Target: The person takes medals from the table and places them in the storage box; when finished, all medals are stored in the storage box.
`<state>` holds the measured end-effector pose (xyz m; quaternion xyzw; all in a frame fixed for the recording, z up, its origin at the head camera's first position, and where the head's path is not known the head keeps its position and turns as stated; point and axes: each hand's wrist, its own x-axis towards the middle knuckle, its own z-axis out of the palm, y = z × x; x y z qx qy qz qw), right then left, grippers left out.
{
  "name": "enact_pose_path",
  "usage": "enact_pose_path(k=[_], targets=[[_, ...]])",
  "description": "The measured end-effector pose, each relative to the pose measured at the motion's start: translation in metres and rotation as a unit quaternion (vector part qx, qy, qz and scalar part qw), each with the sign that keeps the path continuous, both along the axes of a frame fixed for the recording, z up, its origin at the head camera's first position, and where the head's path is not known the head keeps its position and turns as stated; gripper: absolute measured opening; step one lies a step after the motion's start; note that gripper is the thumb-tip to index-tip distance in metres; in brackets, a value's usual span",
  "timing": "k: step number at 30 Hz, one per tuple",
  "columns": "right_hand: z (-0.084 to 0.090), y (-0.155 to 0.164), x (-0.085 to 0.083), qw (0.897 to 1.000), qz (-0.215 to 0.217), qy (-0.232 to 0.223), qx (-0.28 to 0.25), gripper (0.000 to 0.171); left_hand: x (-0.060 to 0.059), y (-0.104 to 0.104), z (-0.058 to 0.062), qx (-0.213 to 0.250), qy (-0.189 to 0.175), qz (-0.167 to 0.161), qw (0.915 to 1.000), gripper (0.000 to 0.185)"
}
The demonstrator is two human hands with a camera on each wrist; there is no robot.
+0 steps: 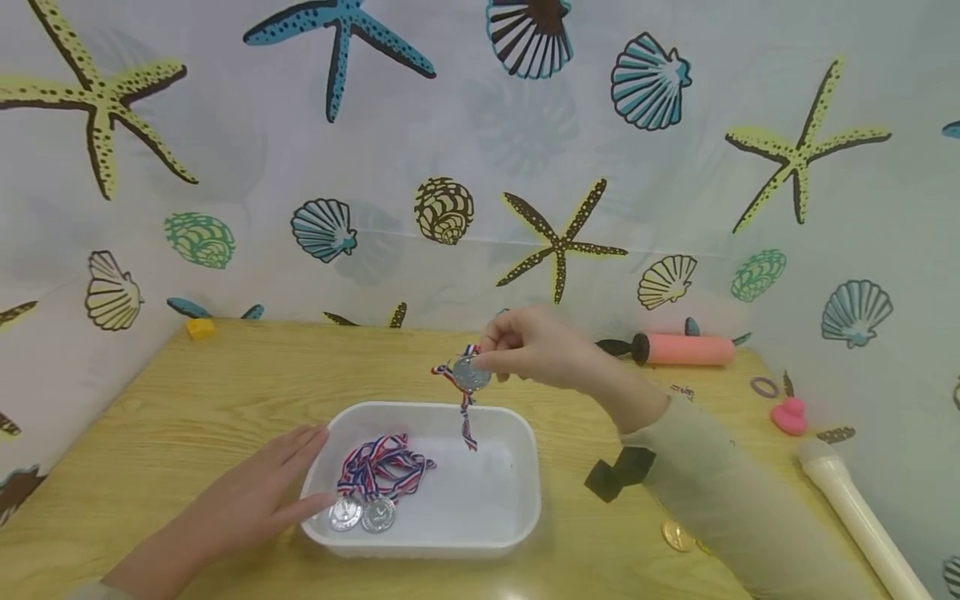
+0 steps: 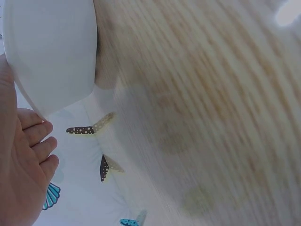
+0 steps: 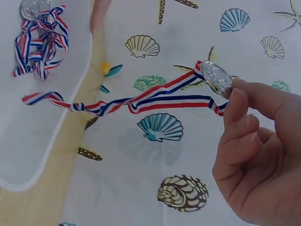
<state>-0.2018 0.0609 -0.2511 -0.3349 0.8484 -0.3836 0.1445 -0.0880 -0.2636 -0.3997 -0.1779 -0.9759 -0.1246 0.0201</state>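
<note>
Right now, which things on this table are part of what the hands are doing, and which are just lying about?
In use:
right hand pinching a silver medal by its striped ribbon
white tray with two medals inside
left hand resting on the tray's edge

Lying about:
pink pump
gold coin
yellow block
pink toy
white tube

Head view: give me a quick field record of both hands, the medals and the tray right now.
right hand: pinches a silver medal above the tray's far edge, its ribbon dangling into the tray
left hand: flat, fingers straight, against the tray's left rim
white tray: on the wooden table, holds two silver medals with tangled ribbons
loose nearby: gold coin right of the tray
</note>
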Motion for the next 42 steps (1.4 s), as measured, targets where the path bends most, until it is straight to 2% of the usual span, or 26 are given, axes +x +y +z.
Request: enact_pose_path(k=[6, 12, 17, 24, 33, 42], targets=[[-0.035, -0.030, -0.006, 0.999, 0.007, -0.034, -0.009, 0.014, 0.000, 0.001, -0.001, -0.005, 0.000, 0.001, 1.0000, 0.080], [-0.075, -0.049, 0.001, 0.997, 0.021, -0.061, 0.040, 0.014, -0.001, 0.002, -0.002, -0.002, 0.006, -0.003, 1.0000, 0.079], [-0.098, -0.056, 0.007, 0.994, 0.036, -0.086, 0.063, 0.018, -0.001, 0.003, 0.000, 0.000, 0.001, 0.000, 1.0000, 0.078], [-0.114, -0.059, 0.015, 0.988, 0.044, -0.121, 0.086, 0.021, -0.002, 0.002, -0.001, 0.000, 0.008, -0.005, 1.0000, 0.079], [-0.132, -0.058, 0.021, 0.983, 0.040, -0.157, 0.083, 0.021, 0.000, 0.001, 0.000, 0.003, 0.024, -0.013, 0.9996, 0.076], [-0.144, -0.061, 0.025, 0.979, 0.042, -0.174, 0.100, 0.022, 0.001, 0.000, 0.002, -0.001, 0.013, -0.009, 0.9999, 0.077]])
